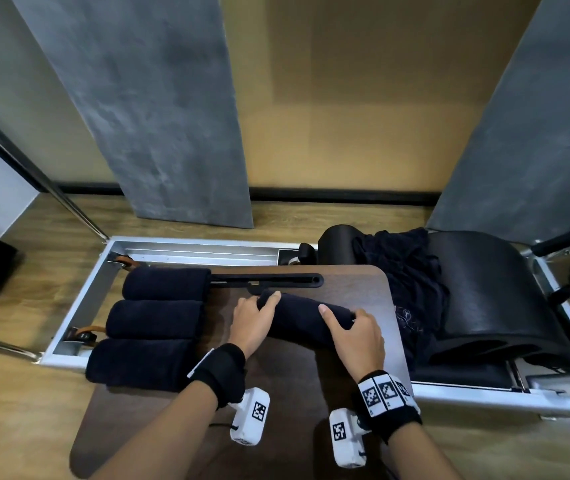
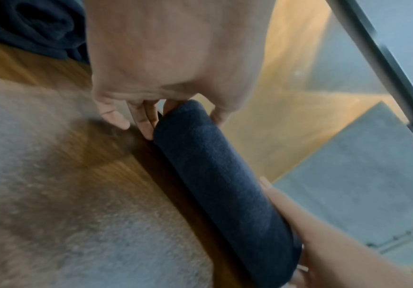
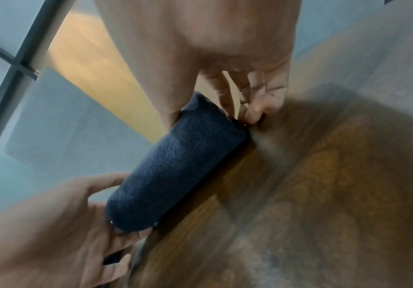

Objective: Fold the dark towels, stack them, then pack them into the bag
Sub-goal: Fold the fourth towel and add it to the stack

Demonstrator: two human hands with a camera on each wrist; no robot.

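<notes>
Nearest the camera, two forearms with black wrist straps and white marker-tagged camera units reach over a dark wood table [image 1: 159, 410]. Left hand [image 1: 250, 322] holds the left end of a rolled dark towel [image 1: 306, 318], thumb over the top, fingers curled round the end. Right hand [image 1: 358, 336] holds the right end the same way, thumb on top, fingers tucked at the roll's end. So both grips are closed round the one roll, which lies across the middle of the table, slightly tilted. Wrist views confirm: fingers [image 2: 143, 124] wrap the near end of the towel roll [image 2: 225, 185], the other hand on the far end; same from the right wrist [image 3: 173, 165]. To the left, three more rolled towels [image 1: 155, 320] lie side by side in a row, touching, overhanging the table's left edge. Past the roll, a black slotted bar [image 1: 276, 280]. Right of the table, a loose heap of dark cloth [image 1: 405, 271] lies draped over a black padded seat [image 1: 484, 289]. Behind, a metal frame [image 1: 190, 247] on wooden floor, grey panels and a tan wall.
</notes>
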